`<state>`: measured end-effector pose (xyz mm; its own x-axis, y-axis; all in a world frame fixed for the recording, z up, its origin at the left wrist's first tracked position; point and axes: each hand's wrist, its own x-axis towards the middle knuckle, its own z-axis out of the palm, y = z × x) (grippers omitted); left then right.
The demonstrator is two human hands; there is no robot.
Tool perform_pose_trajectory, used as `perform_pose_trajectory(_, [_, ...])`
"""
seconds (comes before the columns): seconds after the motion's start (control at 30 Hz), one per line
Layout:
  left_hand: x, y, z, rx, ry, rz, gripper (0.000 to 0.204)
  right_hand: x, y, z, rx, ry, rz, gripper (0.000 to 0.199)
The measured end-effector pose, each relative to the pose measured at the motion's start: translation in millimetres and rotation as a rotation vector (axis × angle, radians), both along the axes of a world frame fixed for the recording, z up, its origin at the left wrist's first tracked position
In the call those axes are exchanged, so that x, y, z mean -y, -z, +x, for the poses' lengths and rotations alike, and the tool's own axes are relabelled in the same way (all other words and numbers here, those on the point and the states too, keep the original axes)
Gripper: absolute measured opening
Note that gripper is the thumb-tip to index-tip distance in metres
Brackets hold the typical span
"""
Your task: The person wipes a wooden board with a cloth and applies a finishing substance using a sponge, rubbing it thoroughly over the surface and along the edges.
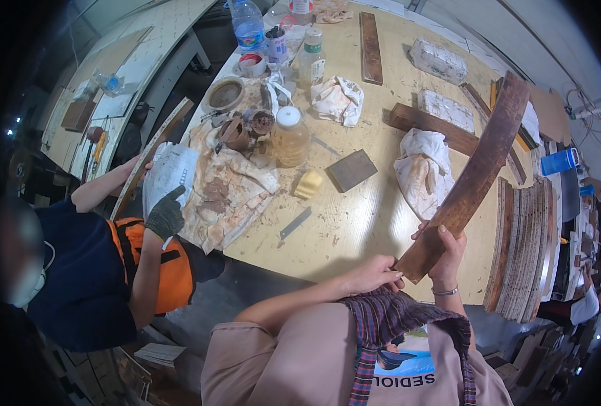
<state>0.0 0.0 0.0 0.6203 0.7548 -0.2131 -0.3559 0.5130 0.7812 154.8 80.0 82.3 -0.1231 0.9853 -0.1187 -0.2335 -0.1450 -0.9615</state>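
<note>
A long, dark brown wooden board (473, 169) slants up and to the right above the worktable (341, 237), its near end close to my body. My right hand (447, 254) grips the board's edge a little above that end, thumb on the upper face. At the near left corner, my left hand (380, 272) is closed on the board with thumb and fingertips. A crumpled, stained white cloth (422, 166) lies just left of the board. Further left are a dark rectangular block (352, 170), a yellow sponge (308, 184) and a flat metal scraper blade (295, 224).
A co-worker with a dark glove (166, 215) stands at the left, holding another board (153, 154) and a white sheet. A lidded jar (290, 139), bottles and stained cloths crowd the table's left side. Boards stand stacked (527, 250) at the right. Wrapped bricks (439, 61) lie behind.
</note>
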Motion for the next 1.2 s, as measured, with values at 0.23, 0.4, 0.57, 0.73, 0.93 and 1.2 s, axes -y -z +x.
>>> perform_pose_trajectory(0.23, [-1, 1, 1, 0.021, 0.0, -0.011, 0.027, -2, 2, 2, 0.004, 0.005, 0.007, 0.041])
perform_pose_trajectory(0.4, [-1, 2, 1, 0.055, -0.027, -0.072, 0.027, -1, 2, 0, -0.002, 0.021, -0.016, 0.042])
perform_pose_trajectory(0.57, [-3, 0, 0, -0.015, -0.021, -0.012, 0.027, -2, 0, -2, -0.015, 0.024, -0.02, 0.042])
perform_pose_trajectory(0.73, [-6, -14, -2, -0.042, -0.101, -0.043, 0.027, -2, 4, -3, -0.019, 0.026, -0.008, 0.042])
perform_pose_trajectory(0.93, [-5, -2, 3, -0.047, -0.093, -0.047, 0.024, -2, 0, -4, -0.055, 0.01, -0.03, 0.04])
perform_pose_trajectory(1.2, [-5, -4, 1, -0.06, -0.026, -0.045, 0.023, 0, 4, -1, -0.023, 0.037, -0.029, 0.043])
